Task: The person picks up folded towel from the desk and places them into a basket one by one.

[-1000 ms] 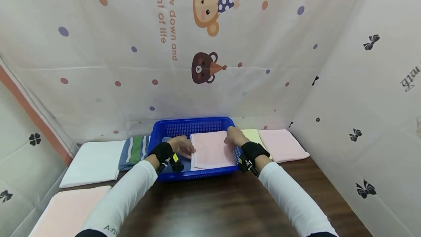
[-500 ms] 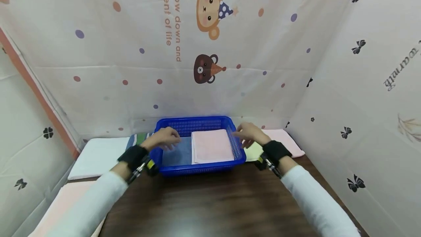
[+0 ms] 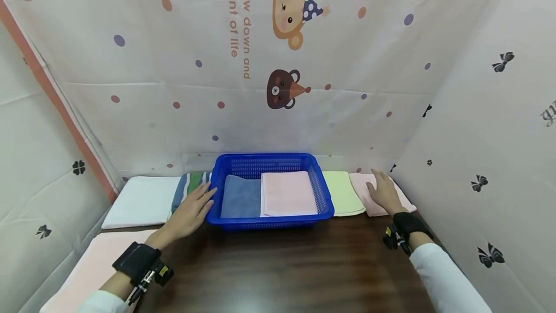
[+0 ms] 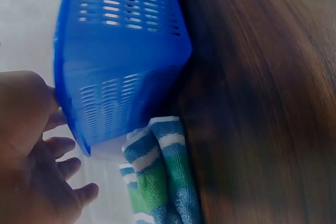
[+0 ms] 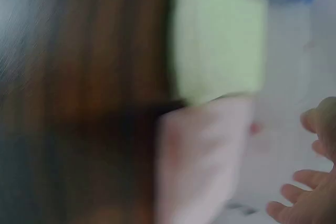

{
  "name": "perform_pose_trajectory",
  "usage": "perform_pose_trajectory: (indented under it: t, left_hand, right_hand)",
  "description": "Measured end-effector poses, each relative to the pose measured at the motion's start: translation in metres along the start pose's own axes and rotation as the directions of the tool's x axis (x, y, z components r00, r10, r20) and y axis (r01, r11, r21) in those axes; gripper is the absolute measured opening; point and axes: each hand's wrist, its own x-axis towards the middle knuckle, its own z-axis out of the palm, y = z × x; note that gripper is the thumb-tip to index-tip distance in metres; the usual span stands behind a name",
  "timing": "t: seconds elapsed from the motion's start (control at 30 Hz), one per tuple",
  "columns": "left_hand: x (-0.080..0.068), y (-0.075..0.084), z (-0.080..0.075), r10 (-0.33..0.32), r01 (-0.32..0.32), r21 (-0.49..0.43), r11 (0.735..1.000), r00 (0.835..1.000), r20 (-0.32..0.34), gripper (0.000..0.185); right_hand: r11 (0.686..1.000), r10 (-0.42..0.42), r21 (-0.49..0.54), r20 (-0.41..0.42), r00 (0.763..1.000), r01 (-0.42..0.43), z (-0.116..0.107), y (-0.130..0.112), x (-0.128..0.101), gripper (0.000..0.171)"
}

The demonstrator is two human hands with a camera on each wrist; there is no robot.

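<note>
My left hand, fingers spread, is at the left rim of a blue plastic basket; in the left wrist view its fingers lie right by the basket's edge. Inside the basket a folded blue towel lies beside a folded pink towel. My right hand hovers with loose, straight fingers over another folded pink towel at the right and holds nothing. Between that towel and the basket lies a folded pale yellow-green towel. The right wrist view is blurred.
Left of the basket lie a striped blue-green towel and a folded white towel. A larger pink towel is nearer on the left. Printed cloth walls enclose the dark wooden table.
Both hands have let go of the pink towel in the basket and moved apart. My left hand went to the basket's left rim, my right hand over the pink towel at the right.
</note>
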Motion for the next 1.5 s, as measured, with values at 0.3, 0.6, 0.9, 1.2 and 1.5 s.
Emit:
perform_pose_trajectory:
  t: [0.3, 0.6, 0.9, 1.2, 1.5]
  left_hand:
    - [-0.015, 0.008, 0.011, 0.041, -0.039, 0.051, 0.998, 0.999, -0.031, 0.042]
    - [-0.023, 0.010, 0.007, -0.009, 0.009, 0.033, 0.999, 1.000, 0.017, 0.044]
    - [-0.005, -0.004, 0.009, 0.032, -0.032, 0.039, 0.999, 0.999, 0.003, 0.045]
    - [-0.001, 0.002, -0.001, -0.054, 0.054, 0.006, 0.999, 0.997, 0.053, 0.046]
    - [-0.002, -0.008, -0.002, -0.058, 0.055, 0.063, 0.996, 0.998, 0.038, 0.047]
  right_hand:
    - [0.958, 0.288, -0.095, 0.314, 0.905, -0.272, 0.025, 0.048, -0.029, 0.057]
    - [0.938, 0.347, -0.144, 0.382, 0.857, -0.316, 0.031, 0.057, -0.030, 0.060]
    - [0.943, 0.329, -0.164, 0.362, 0.872, -0.288, 0.014, 0.056, -0.025, 0.060]
    - [0.965, 0.241, -0.178, 0.327, 0.914, -0.191, 0.004, 0.058, -0.021, 0.060]
    - [0.972, 0.222, -0.151, 0.353, 0.909, -0.179, -0.009, 0.047, -0.016, 0.051]
